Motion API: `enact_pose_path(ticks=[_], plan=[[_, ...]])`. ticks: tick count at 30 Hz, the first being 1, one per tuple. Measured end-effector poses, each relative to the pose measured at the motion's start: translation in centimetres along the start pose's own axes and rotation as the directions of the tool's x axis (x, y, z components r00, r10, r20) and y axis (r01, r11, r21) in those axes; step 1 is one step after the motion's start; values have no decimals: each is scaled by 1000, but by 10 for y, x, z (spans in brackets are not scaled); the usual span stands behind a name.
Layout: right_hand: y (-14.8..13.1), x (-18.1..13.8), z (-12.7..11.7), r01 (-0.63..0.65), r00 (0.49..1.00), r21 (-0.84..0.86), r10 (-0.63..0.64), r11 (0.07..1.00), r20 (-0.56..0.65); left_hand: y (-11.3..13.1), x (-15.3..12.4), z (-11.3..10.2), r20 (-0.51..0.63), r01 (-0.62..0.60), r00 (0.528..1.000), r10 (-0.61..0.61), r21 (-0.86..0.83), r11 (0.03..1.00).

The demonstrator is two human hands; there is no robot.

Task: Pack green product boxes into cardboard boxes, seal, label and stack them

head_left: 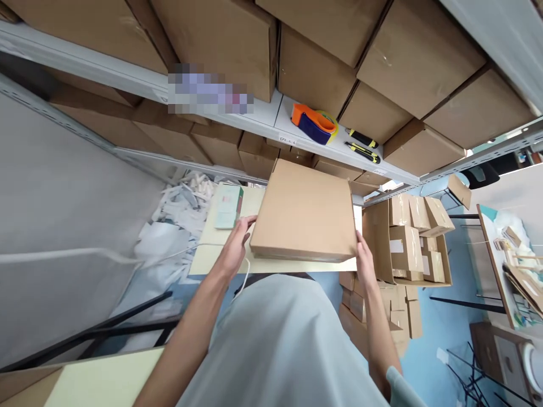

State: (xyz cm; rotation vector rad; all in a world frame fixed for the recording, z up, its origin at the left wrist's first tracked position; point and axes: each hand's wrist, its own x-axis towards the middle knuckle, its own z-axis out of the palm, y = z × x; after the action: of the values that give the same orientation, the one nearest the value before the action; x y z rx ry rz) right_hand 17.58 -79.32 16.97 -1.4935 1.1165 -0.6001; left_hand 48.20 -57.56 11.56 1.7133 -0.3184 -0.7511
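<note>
Left hand and right hand clamp opposite sides of the carton; this holding step likely calls for even support.

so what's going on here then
A person holds a brown cardboard box over a pale table, left hand at its left side and right hand at its right. The box looks closed; whether it rests on the table is hard to tell. A pale green box lies beyond the left hand. On the shelf above are an orange and blue tape dispenser and two cutters.
</note>
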Motion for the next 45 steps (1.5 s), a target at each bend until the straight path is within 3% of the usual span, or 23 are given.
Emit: enact_pose_path(ticks=[3, 6, 11, 15, 20, 23, 30, 36, 45], plan=[[35, -2, 4, -88, 996, -52, 86, 995, -28, -29, -3, 14, 1, 129, 992, -129, -59, 990], [66, -1, 7, -181, 983, -68, 179, 981, -30, -54, -2, 25, -16, 269, 963, -269, 78, 960], [82, -1, 4, -305, 952, -109, 306, 946, -3, -74, 15, 33, -21, 357, 932, -361, 203, 912], [77, 10, 4, -261, 965, -106, 262, 960, -1, -64, 46, 37, -79, 319, 948, -309, 191, 928], [64, 71, 32, -269, 962, -87, 273, 959, 31, -23, 89, 39, -132, 219, 971, -200, 155, 963], [56, 101, 40, -280, 957, -109, 287, 954, 49, -4, 99, 33, -149, 170, 977, -150, 135, 976], [59, 97, 16, -268, 961, -75, 272, 960, 43, -10, 78, 16, -139, 68, 989, -50, 131, 989], [47, 75, -1, -150, 986, -68, 154, 986, 63, -14, 45, 0, -194, 33, 979, -55, -114, 993], [45, 44, 2, -135, 991, -140, 135, 981, -11, -41, 20, -1, -58, 238, 965, -256, -217, 947]])
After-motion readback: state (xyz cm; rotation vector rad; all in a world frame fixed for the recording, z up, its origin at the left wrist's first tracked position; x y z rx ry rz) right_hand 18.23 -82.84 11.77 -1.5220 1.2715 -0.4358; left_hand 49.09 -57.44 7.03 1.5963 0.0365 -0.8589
